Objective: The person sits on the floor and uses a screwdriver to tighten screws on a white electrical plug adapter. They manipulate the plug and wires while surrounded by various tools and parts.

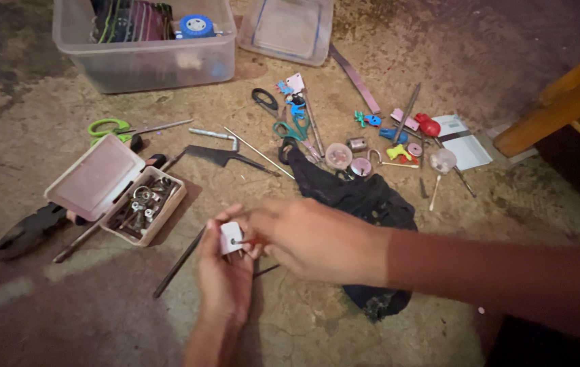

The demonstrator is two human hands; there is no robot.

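My left hand [225, 278] rises from the bottom edge and grips a small white block [230, 238] between thumb and fingers. My right hand [307, 238] reaches in from the right in a dark red sleeve and pinches a thin tool with a red part [247, 240], its tip set against the face of the white block. Both hands hover low over a rough concrete floor. A thin dark rod [178, 264] lies on the floor just left of my left hand.
An open small box of nuts and bolts [146, 206] sits left, beside dark pliers [25, 231]. A black cloth [354, 197] lies behind my right hand. Scissors [298, 129], green-handled scissors [110, 129], rods and small coloured parts are scattered beyond. Two clear plastic bins [144, 61] stand at the top; a wooden furniture edge [562, 102] is at right.
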